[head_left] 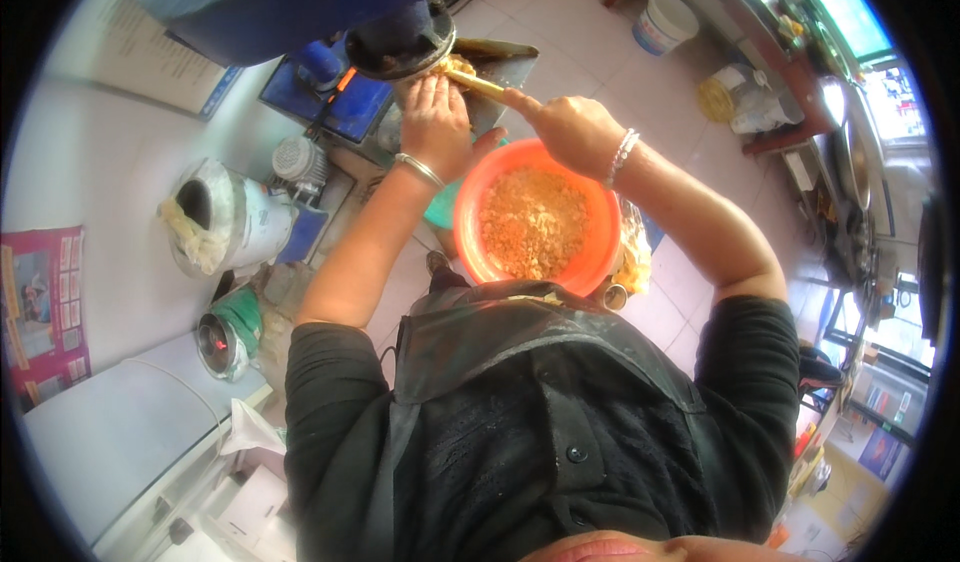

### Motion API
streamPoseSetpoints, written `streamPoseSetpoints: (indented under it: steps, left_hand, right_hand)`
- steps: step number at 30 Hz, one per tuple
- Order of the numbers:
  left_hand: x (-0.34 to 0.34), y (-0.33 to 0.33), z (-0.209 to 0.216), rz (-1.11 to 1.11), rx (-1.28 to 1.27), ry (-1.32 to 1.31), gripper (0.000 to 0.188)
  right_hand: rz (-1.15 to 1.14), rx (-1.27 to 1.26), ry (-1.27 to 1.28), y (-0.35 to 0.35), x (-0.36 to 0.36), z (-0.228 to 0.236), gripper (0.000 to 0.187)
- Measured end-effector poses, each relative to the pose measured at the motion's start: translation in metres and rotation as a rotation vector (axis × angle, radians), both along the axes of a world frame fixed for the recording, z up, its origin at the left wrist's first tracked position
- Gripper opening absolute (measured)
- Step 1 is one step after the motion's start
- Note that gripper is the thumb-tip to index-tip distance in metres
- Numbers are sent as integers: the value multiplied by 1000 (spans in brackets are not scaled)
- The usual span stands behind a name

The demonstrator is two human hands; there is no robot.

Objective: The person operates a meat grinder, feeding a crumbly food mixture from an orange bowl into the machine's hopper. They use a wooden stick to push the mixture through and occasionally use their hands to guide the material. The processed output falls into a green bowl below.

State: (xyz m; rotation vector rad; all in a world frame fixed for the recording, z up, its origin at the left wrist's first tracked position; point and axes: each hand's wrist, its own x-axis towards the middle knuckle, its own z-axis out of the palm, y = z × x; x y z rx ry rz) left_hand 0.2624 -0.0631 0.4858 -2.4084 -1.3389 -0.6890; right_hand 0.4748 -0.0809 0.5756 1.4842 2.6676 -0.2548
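Right hand [573, 129] wraps round a pale stick [478, 85] beside the left hand [437, 120]

Curled firmly over one end of the stick, the right hand holds it slanting up and leftward, its far end at some yellowish-brown material [457, 65] by the rim of a dark round metal outlet [400, 44] on a blue machine [285, 12]. The left hand reaches up to that same rim, its fingers extended and side by side; whether they pinch anything is hidden, so I cannot tell. A plain bangle [419, 170] circles the left wrist, a beaded bracelet [622, 157] the right. Below both hands, in front of the person's dark apron [540, 337], sits an orange tub [464, 224] with crumbly orange-yellow pieces [535, 227] inside. Off to the left are a grey motor [299, 161] and a white bucket [262, 220], with a pale tabletop [125, 417] nearer the person
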Motion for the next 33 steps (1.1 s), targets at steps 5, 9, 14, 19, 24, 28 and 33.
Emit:
streamPoseSetpoints:
  steps: [5, 9, 14, 19, 24, 28, 33]
  left_hand:
    - [2, 0, 0, -8, 3, -16, 85]
    - [2, -1, -2, -9, 2, -23, 82]
    - [3, -2, -2, -3, -7, -27, 80]
    - [6, -2, 0, 0, -2, -21, 80]
    - [6, 0, 2, -13, 3, -11, 78]
    - [3, -2, 4, -2, -74, -3, 78]
    - [6, 1, 3, 0, -24, -19, 81]
  right_hand:
    - [-6, 19, 7, 3, -1, -4, 59]
    - [-15, 32, 17, 5, -2, -7, 59]
    - [-26, 14, 33, 6, -4, -8, 60]
    - [-49, 11, 51, 8, -5, -11, 62]
    - [-48, 4, 301, 18, -3, -19, 43]
    - [-63, -37, 430, 12, 12, 5, 34]
    - [-89, -2, 349, 20, 24, -10, 57]
